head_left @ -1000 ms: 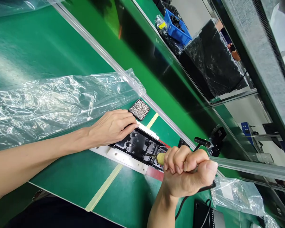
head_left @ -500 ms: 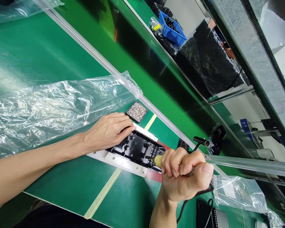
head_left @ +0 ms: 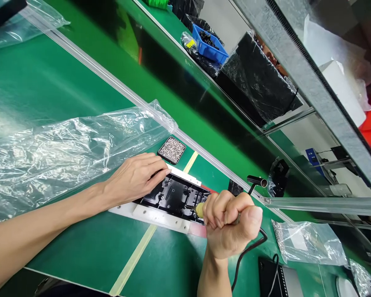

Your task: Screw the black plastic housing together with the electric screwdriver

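Observation:
In the head view, my right hand [head_left: 230,222] is wrapped round a corded electric screwdriver with a yellow nose [head_left: 199,210]. Its bit points down into a black plastic housing [head_left: 173,197] with ribs and small posts inside. White fixture rails [head_left: 160,217] run along both long sides of the housing. My left hand [head_left: 139,177] lies across the left end of the housing, fingers bent together and thumb against them at the far rail. Anything between those fingertips is hidden. Just beyond the hand sits a small black tray of tiny metal screws [head_left: 172,150].
Clear plastic sheeting [head_left: 64,152] covers the left of the green bench. A metal rail [head_left: 117,84] crosses behind the tray. The screwdriver's black cord [head_left: 245,251] trails at right, near a black box [head_left: 278,278] and a plastic bag [head_left: 309,243]. Farther back stands a blue bin [head_left: 208,45].
The whole view has shifted slightly. Both hands keep nearly the same places on the housing, with the screwdriver still pointing into it. My right hand tilts a little.

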`<state>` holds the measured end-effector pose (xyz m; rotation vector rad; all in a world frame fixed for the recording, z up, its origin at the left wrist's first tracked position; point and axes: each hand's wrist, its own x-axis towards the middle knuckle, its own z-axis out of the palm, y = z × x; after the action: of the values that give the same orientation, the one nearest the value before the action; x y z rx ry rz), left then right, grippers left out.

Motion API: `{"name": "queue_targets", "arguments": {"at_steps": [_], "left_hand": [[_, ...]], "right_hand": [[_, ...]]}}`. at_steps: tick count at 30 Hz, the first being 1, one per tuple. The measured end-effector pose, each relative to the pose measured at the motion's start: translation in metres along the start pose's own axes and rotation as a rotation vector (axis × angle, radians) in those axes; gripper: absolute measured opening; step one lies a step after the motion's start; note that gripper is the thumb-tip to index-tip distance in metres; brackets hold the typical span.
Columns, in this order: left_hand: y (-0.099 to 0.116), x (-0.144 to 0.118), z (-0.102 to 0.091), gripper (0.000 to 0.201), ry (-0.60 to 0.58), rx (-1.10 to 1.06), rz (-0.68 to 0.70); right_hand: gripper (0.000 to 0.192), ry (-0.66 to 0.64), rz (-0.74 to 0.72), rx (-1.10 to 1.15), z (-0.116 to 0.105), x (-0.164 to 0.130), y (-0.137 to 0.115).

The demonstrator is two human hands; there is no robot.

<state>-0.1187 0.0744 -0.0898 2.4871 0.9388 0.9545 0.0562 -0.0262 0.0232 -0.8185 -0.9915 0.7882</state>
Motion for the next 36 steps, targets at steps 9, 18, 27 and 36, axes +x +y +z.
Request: {"name": "queue_targets", "arguments": {"at_steps": [9, 18, 27, 36], "left_hand": [[-0.0002, 0.0006, 0.0007, 0.030, 0.010, -0.001, 0.012], [0.0005, 0.0012, -0.0010, 0.029, 0.010, -0.001, 0.019], [-0.0007, -0.0005, -0.0004, 0.031, -0.005, -0.003, 0.002], [-0.0022, -0.0017, -0.0008, 0.031, -0.015, -0.017, -0.012]], "right_hand": [[0.050, -0.004, -0.018, -0.039, -0.0007, 0.0012, 0.0007], [0.052, -0.018, -0.017, -0.032, 0.0002, 0.0006, 0.0013], [0.054, -0.020, -0.027, -0.043, -0.0028, 0.0002, 0.0019], [0.054, 0.016, -0.018, -0.047, -0.0023, -0.0009, 0.0022]]}}
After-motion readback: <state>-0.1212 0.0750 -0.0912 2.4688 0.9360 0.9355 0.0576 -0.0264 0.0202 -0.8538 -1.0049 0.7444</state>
